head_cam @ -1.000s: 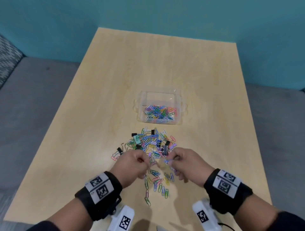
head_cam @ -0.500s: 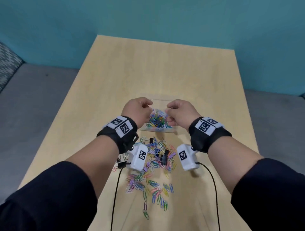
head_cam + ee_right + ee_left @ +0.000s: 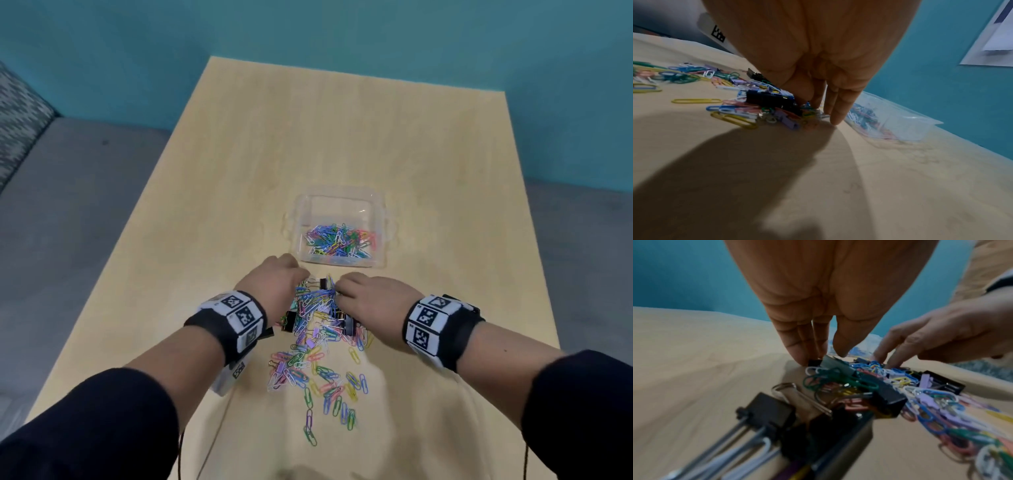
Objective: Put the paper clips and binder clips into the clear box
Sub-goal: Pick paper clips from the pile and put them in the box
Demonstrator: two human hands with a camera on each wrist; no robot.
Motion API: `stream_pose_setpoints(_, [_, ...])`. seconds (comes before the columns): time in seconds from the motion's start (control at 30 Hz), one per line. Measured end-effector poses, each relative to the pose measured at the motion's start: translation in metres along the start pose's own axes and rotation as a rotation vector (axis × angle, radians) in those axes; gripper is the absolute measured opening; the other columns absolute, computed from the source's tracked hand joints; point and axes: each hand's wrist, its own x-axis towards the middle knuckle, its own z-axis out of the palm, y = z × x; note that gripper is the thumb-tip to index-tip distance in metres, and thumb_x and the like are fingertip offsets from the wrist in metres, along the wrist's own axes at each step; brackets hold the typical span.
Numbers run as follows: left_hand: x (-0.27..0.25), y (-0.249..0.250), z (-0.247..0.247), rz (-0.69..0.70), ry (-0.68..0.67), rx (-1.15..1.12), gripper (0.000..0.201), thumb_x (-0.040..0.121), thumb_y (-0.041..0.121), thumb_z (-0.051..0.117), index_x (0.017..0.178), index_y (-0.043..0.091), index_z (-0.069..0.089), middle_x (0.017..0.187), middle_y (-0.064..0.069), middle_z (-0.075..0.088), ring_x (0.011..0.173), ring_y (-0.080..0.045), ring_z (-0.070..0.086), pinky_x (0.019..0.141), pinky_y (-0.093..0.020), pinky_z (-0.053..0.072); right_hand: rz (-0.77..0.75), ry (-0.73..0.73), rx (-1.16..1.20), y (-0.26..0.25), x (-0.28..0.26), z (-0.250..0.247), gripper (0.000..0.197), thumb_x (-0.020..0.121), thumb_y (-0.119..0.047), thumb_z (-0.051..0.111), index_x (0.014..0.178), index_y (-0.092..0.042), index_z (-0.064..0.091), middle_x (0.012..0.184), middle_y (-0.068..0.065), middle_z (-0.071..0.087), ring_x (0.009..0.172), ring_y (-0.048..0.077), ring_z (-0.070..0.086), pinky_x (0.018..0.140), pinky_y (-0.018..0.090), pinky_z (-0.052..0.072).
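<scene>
- The clear box (image 3: 342,202) stood on the wooden table (image 3: 239,164), open at the top, with a layer of coloured paper clips lying in its near half.
- A loose heap of paper clips (image 3: 317,356) lay on the table on the person's side of the clear box, apart from it, with a thin trail of single clips running from the heap toward the person.
- Black binder clips (image 3: 347,325) lay mixed into the heap; one sat at the heap's edge nearest the clear box, others at its left and right flanks.
- The left hand (image 3: 274,287) was down on the left side of the heap, just short of the clear box. In the left wrist view its fingers (image 3: 797,345) were straight and pointed down, tips touching a small black binder clip (image 3: 815,362) and the heap's edge; nothing was gripped.
- The right hand (image 3: 373,301) was down on the right side of the heap, level with the left hand. In the right wrist view its fingers (image 3: 836,110) were extended, tips on the table and against the clips; no clip was seen pinched.
- Both wrists carried black bands with printed square markers (image 3: 426,315).
</scene>
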Motion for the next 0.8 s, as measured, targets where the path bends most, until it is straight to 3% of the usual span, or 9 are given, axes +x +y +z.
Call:
stream_pose_setpoints(0.27, [-0.004, -0.02, -0.003, 0.012, 0.004, 0.066, 0.046, 0.08, -0.004, 0.053, 0.115, 0.023, 0.066, 0.108, -0.003, 0.053, 0.091, -0.024, 0.051, 0.074, -0.038, 0.049, 0.25, 0.106, 0.095, 0.005, -0.033, 0.018, 0.047, 0.078, -0.002, 0.047, 0.124, -0.01, 0.049, 0.127, 0.009, 0.045, 0.115, 0.029, 0.039, 0.087, 0.038, 0.047])
stream_pose_setpoints(0.37, [-0.015, -0.038, -0.008, -0.087, 0.051, 0.025, 0.042, 0.084, -0.002, 0.053, 0.113, 0.025, 0.067, 0.106, -0.003, 0.055, 0.09, -0.024, 0.055, 0.076, -0.031, 0.045, 0.384, 0.15, 0.13, -0.006, -0.05, 0.035, 0.052, 0.073, 0.001, 0.046, 0.123, -0.008, 0.053, 0.118, 0.01, 0.052, 0.104, 0.031, 0.046, 0.082, 0.038, 0.049])
stream_pose_setpoints(0.47, [-0.041, -0.05, -0.007, -0.19, 0.156, -0.019, 0.035, 0.084, -0.003, 0.054, 0.107, 0.018, 0.071, 0.105, -0.007, 0.059, 0.089, -0.027, 0.058, 0.079, -0.033, 0.047, 0.495, 0.219, 0.149, -0.033, -0.064, 0.048, 0.054, 0.063, 0.0, 0.045, 0.114, -0.007, 0.06, 0.105, 0.01, 0.058, 0.089, 0.03, 0.05, 0.073, 0.036, 0.052])
stream_pose_setpoints(0.6, [-0.085, -0.046, 0.011, -0.214, 0.204, 0.082, 0.032, 0.073, -0.005, 0.067, 0.1, 0.01, 0.072, 0.113, -0.009, 0.064, 0.09, -0.033, 0.056, 0.081, -0.04, 0.051, 0.627, 0.214, 0.265, -0.083, -0.066, 0.061, 0.061, 0.06, -0.002, 0.052, 0.121, -0.002, 0.055, 0.109, 0.012, 0.054, 0.095, 0.032, 0.046, 0.08, 0.04, 0.05])
stream_pose_setpoints(0.7, [-0.104, -0.034, 0.027, -0.204, 0.177, 0.113, 0.036, 0.069, 0.0, 0.07, 0.104, 0.01, 0.069, 0.115, -0.008, 0.065, 0.091, -0.035, 0.056, 0.084, -0.039, 0.05, 0.651, 0.197, 0.308, -0.115, -0.06, 0.061, 0.064, 0.064, -0.007, 0.053, 0.127, -0.002, 0.051, 0.115, 0.012, 0.05, 0.102, 0.032, 0.045, 0.088, 0.04, 0.048])
stream_pose_setpoints(0.8, [-0.118, -0.024, 0.036, -0.283, 0.18, 0.093, 0.026, 0.076, 0.005, 0.066, 0.101, 0.009, 0.069, 0.115, -0.007, 0.064, 0.091, -0.034, 0.054, 0.082, -0.039, 0.05, 0.567, 0.18, 0.353, -0.135, -0.057, 0.056, 0.061, 0.066, -0.01, 0.051, 0.127, -0.006, 0.049, 0.119, 0.01, 0.05, 0.106, 0.031, 0.046, 0.09, 0.039, 0.047])
